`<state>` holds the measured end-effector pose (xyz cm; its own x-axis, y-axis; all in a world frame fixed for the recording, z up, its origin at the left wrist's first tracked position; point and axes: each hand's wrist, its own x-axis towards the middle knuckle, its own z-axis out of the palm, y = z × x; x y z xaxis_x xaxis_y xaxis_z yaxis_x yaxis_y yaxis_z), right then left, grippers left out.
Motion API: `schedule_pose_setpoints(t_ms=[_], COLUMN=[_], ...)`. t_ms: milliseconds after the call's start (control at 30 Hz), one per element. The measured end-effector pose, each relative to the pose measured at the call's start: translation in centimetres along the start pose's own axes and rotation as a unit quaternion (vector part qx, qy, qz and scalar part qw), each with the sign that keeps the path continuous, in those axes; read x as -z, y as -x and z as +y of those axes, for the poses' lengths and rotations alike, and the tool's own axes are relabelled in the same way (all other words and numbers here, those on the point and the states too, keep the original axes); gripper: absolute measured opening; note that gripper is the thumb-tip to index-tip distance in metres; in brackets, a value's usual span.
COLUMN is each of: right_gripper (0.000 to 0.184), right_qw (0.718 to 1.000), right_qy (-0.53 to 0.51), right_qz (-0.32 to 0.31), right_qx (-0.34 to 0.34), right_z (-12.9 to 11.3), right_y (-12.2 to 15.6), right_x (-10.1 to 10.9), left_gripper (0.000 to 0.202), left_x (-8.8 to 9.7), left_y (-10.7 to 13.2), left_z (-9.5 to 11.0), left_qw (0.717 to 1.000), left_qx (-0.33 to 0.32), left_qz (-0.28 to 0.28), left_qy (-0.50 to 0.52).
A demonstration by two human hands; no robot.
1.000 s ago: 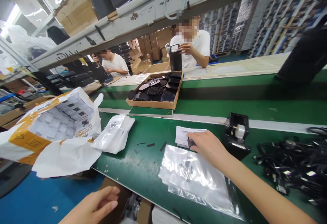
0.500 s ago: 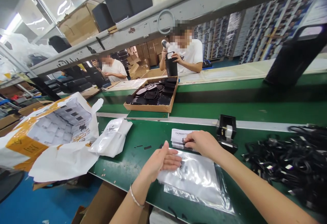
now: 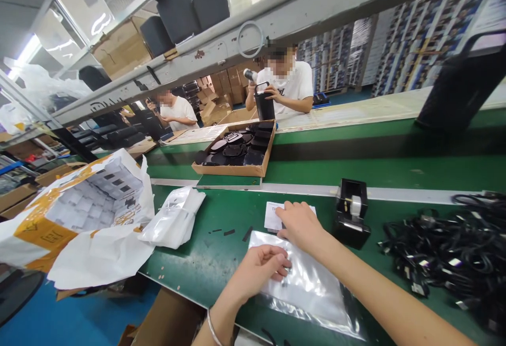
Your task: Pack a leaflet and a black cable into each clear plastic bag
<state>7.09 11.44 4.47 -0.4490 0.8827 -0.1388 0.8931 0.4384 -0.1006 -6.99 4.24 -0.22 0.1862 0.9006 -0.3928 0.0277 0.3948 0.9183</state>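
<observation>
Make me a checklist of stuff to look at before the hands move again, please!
1. Right hand at the printed papers: ok, it partly covers them.
2. Left hand at the clear bags: ok, it's over them.
3. Left hand gripping a bag: cannot tell, its fingers hide that.
4. Green bench free of scraps: not ok, black strips lie there.
5. Cables clear of the bags: ok, they're apart.

I'm seeing the near person's left hand [image 3: 261,271] and right hand [image 3: 301,226], both going bare. A thin, silvery bangle [image 3: 211,326] is circling the left wrist [image 3: 234,298], its plain, smooth band shining a little. On the right, the other forearm [image 3: 375,289] is showing bare along the length I'm seeing.
</observation>
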Motion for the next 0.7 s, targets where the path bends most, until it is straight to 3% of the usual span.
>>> schedule_pose_setpoints(t_ms=[300,500,700], right_gripper=[0.029,0.02,0.018], right_qw=[0.998,0.998,0.996], right_qy=[-0.018,-0.05,-0.083], right_qz=[-0.05,-0.039,-0.031], right_qx=[0.023,0.03,0.028], right_z=[1.1,1.2,1.1], right_y=[-1.2,-0.7,0.0], right_x=[0.8,1.0,0.3], left_gripper=[0.063,0.069,0.046], left_x=[0.3,0.9,0.9], left_y=[-0.3,-0.9,-1.2], left_z=[-0.2,0.8,1.1], left_qw=[1.0,0.991,0.995], left_qx=[-0.002,0.057,0.011], left_qz=[0.007,0.067,0.084], left_qy=[0.001,0.105,0.051])
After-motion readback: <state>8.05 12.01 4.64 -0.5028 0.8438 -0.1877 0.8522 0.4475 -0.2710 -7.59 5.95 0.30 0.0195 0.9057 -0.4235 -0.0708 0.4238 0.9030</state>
